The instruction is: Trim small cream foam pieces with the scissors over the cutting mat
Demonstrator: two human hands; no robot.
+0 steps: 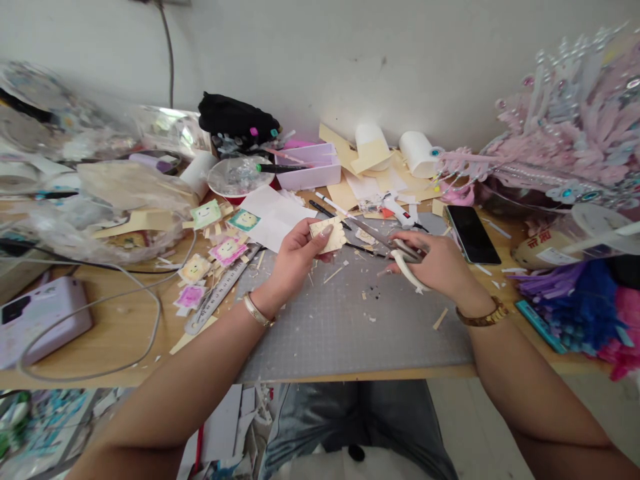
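My left hand (299, 252) pinches a small cream paper piece (334, 236) with a wavy cut edge, thumb on top. To its right, my right hand (434, 261) is closed around scissors (410, 270) with pale handles. Their blades point up and left toward the paper, apparently apart from it. Below both hands lies a grey cutting mat (345, 327) strewn with paper scraps. Left of my left hand are small coloured paper pieces with drawn smiling faces, among them a green one (245, 220), a pink one (229, 249) and a yellow one (195, 269).
A metal ruler (220, 293) lies left of the mat. Behind stand a lilac box (309, 168), a glue gun (399, 212) and white rolls (419, 155). A phone (473, 233), a drink cup (555, 247) and pipe cleaners (585, 307) are right. A cable (157, 313) loops at left.
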